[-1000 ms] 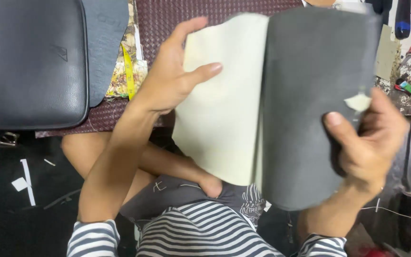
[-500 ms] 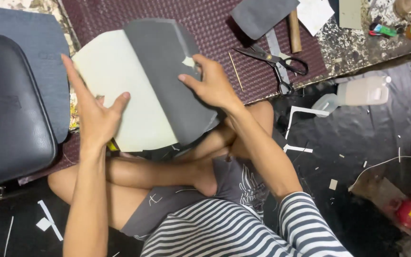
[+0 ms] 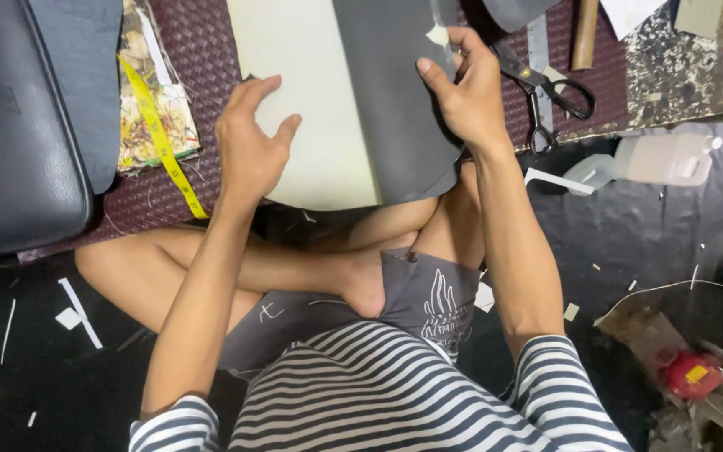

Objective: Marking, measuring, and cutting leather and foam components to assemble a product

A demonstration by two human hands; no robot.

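A cream panel [image 3: 307, 109] lies on the maroon textured mat [image 3: 202, 109], with a dark grey leather sheet [image 3: 391, 109] folded over its right half. My left hand [image 3: 248, 146] rests with spread fingers on the cream panel's lower left part. At the grey sheet's upper right edge, my right hand [image 3: 462, 88] pinches the leather. I sit cross-legged on the floor, and the panel's near edge overhangs my knees.
A black leather bag [image 3: 14, 125] lies at the left, with a yellow measuring tape [image 3: 161, 138] and a printed paper beside it. Scissors [image 3: 546, 92] and a wooden handle [image 3: 583, 33] lie on the mat at the right. A clear plastic bottle [image 3: 658, 159] lies on the floor.
The panel and grey sheet have come down flatter onto the mat. My left hand moved from the panel's left edge onto its face. My right hand shifted to the sheet's upper right edge.
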